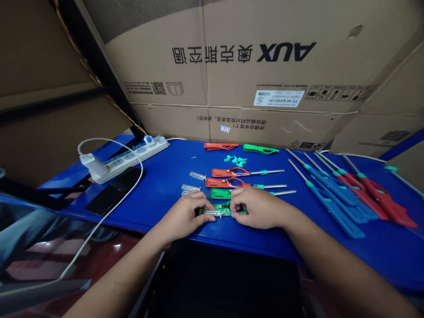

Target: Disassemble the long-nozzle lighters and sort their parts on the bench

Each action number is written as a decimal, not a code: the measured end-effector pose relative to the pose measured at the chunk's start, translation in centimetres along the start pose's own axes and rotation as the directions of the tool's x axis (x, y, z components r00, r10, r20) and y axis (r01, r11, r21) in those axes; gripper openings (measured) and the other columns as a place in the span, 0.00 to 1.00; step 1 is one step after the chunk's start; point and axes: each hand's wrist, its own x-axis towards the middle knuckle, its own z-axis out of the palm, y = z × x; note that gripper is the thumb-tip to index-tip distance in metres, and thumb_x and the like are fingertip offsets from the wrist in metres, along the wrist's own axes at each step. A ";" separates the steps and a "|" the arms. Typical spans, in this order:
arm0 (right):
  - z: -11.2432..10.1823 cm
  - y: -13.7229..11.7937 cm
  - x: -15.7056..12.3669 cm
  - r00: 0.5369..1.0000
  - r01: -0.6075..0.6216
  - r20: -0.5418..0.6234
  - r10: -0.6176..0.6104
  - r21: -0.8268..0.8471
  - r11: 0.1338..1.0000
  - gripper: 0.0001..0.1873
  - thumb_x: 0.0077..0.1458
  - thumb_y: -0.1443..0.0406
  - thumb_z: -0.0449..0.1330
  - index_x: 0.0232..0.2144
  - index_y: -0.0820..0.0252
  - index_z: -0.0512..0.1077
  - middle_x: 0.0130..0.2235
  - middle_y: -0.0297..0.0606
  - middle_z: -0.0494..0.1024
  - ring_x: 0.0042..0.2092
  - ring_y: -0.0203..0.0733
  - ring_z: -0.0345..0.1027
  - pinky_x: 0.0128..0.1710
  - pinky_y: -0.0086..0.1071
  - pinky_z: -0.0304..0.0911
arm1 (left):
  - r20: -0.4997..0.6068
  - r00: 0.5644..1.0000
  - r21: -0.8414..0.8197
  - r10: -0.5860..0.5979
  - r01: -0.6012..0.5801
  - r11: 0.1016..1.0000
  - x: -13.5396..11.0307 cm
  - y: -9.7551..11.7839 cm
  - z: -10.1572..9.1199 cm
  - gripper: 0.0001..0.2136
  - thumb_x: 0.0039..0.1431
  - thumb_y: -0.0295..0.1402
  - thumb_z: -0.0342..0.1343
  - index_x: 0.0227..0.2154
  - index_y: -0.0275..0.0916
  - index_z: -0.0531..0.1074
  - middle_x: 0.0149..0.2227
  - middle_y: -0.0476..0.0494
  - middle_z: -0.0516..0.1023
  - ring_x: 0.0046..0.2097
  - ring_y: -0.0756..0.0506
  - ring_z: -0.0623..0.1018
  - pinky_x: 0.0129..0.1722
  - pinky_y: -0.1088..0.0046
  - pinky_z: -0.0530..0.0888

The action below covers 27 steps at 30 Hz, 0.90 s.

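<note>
My left hand (183,216) and my right hand (256,207) both pinch an open green long-nosed lighter body (222,210) at the table's front edge, with a thin metal tube lying in it. Just beyond my fingers lie two red lighter halves with wires (228,173) and a green half (220,193), their metal nozzles pointing right. Small teal pieces (235,161) and clear parts (198,176) lie nearby. Further back rest a loose red shell (220,146) and a green shell (260,149). Finished-looking blue lighters (334,207) and red lighters (380,198) are stacked at the right.
A white power strip (124,159) and a black phone-like slab (112,191) sit at the left of the blue table (159,176), with a white cable running off its edge. A large AUX cardboard box (212,75) stands along the back.
</note>
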 end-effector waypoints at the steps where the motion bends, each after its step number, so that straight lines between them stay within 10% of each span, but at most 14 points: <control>1: -0.1 0.2 0.0 1.000 -0.001 -0.004 0.001 0.005 1.000 0.06 0.49 0.72 0.59 0.26 0.59 0.74 0.32 0.33 0.75 0.34 0.35 0.66 0.33 0.29 0.58 | 0.000 1.000 -0.010 0.000 0.000 1.000 0.0 0.0 0.0 0.06 0.58 0.36 0.65 0.36 0.41 0.79 0.36 0.46 0.79 0.41 0.46 0.76 0.43 0.68 0.72; 10: -0.4 1.6 0.3 0.995 -0.091 -0.044 0.090 -0.039 0.995 0.03 0.52 0.65 0.64 0.30 0.59 0.78 0.34 0.36 0.77 0.33 0.37 0.67 0.32 0.30 0.57 | -0.184 0.981 0.127 0.059 -0.036 0.991 -1.6 -0.8 -2.9 0.11 0.63 0.40 0.59 0.44 0.43 0.79 0.42 0.43 0.80 0.45 0.44 0.77 0.48 0.64 0.74; 18: -0.2 1.5 0.3 0.996 -0.091 -0.030 0.089 -0.064 0.994 0.04 0.53 0.65 0.63 0.31 0.58 0.78 0.35 0.35 0.78 0.34 0.36 0.68 0.31 0.30 0.56 | -0.005 1.000 0.352 -0.017 0.017 0.936 -3.2 -2.5 -4.7 0.16 0.67 0.41 0.53 0.53 0.45 0.73 0.54 0.40 0.73 0.56 0.41 0.72 0.58 0.59 0.69; 27: -0.4 1.4 0.2 0.996 -0.084 -0.031 0.082 -0.061 0.995 0.07 0.56 0.62 0.61 0.32 0.59 0.77 0.34 0.35 0.77 0.32 0.36 0.66 0.31 0.30 0.56 | 0.109 0.958 0.465 -0.264 0.186 0.866 1.0 -3.3 -2.9 0.32 0.71 0.50 0.36 0.71 0.38 0.44 0.73 0.37 0.43 0.73 0.34 0.45 0.69 0.47 0.48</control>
